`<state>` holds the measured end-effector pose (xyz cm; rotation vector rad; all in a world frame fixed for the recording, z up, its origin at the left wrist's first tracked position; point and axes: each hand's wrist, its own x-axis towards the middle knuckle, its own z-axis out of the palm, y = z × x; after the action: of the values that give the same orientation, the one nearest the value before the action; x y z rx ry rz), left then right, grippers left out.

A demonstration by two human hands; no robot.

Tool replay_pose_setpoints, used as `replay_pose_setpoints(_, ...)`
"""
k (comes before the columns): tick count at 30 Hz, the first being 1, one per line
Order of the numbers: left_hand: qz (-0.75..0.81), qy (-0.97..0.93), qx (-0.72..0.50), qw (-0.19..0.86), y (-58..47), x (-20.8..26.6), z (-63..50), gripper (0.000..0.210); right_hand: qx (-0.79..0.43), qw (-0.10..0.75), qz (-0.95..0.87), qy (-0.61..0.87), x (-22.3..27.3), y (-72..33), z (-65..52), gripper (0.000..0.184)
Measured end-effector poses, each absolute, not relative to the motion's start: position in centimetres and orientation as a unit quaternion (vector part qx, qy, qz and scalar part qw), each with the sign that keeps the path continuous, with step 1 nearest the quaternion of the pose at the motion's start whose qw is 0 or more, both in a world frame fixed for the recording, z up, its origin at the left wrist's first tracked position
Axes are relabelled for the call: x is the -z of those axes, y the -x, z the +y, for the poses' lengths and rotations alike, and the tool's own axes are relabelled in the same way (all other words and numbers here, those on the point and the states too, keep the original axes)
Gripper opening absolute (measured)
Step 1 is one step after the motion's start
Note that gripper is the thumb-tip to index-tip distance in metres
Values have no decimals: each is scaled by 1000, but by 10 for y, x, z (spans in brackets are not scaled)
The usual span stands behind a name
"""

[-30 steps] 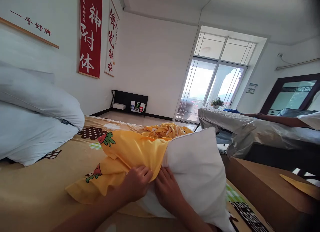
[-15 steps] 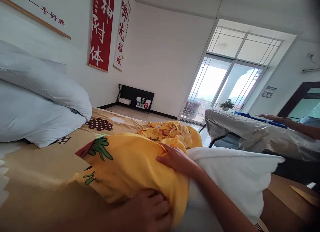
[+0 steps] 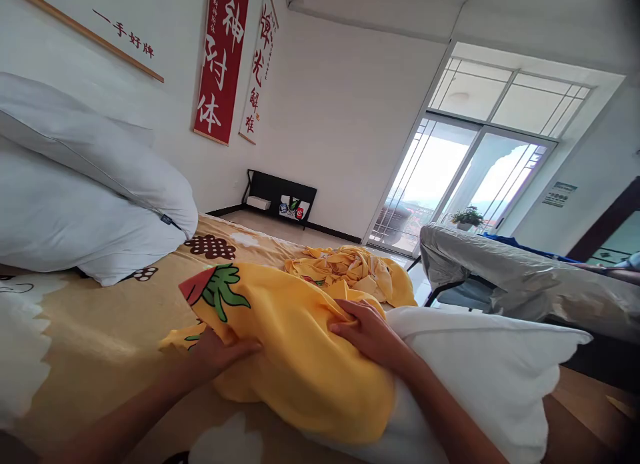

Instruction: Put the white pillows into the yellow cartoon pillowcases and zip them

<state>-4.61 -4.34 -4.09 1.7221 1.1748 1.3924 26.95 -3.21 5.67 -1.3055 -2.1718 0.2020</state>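
A yellow pillowcase (image 3: 300,337) with a green-and-red print at its far corner covers one end of a white pillow (image 3: 490,364). The rest of the pillow sticks out to the right. My left hand (image 3: 220,354) grips the pillowcase near its printed end, thumb on top and fingers hidden beneath the fabric. On the upper right side, my right hand (image 3: 365,334) pinches a fold of the same pillowcase, close to where the white pillow emerges. Both lie over a bed with a tan patterned sheet (image 3: 120,331).
White pillows (image 3: 90,197) are stacked at the left. Crumpled yellow fabric (image 3: 355,271) lies behind the pillowcase. At the right stands a table under a grey plastic cover (image 3: 525,271), with another person's arm (image 3: 615,273) at its far edge. A low black stand (image 3: 280,194) sits by the wall.
My left hand has moved from the pillowcase's near edge up and left to its printed end. My right hand keeps its hold. The view has shifted slightly; the other person's arm shows less.
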Motion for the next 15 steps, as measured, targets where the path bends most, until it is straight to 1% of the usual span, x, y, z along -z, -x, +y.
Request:
replay_pose_setpoints(2,452,-609,-564,327,25,28,-52,74,-36,209,-852,479,-66,-262,-46,39)
replay_pose_setpoints(3,453,-589,-586,322,17,20,-55,73,-17,192,-860,472,-70,-260,-52,37)
replay_pose_setpoints(4,452,-578,-601,317,11,13,-57,72,-1,194,-863,466,-74,-260,-58,37)
replay_pose_setpoints(7,419,-634,-579,297,3,-5,-50,61,56,259,-853,450,-80,-262,-67,40)
replay_pose_setpoints(10,391,-694,-560,229,3,-8,-37,53,96,337,-830,435,-83,-268,-63,34)
replay_pose_setpoints(13,401,-691,-590,116,10,-5,-29,54,57,429,-778,455,-91,-275,-53,30)
replay_pose_setpoints(15,410,-686,-600,38,19,-11,-26,52,0,460,-750,475,-98,-277,-48,33)
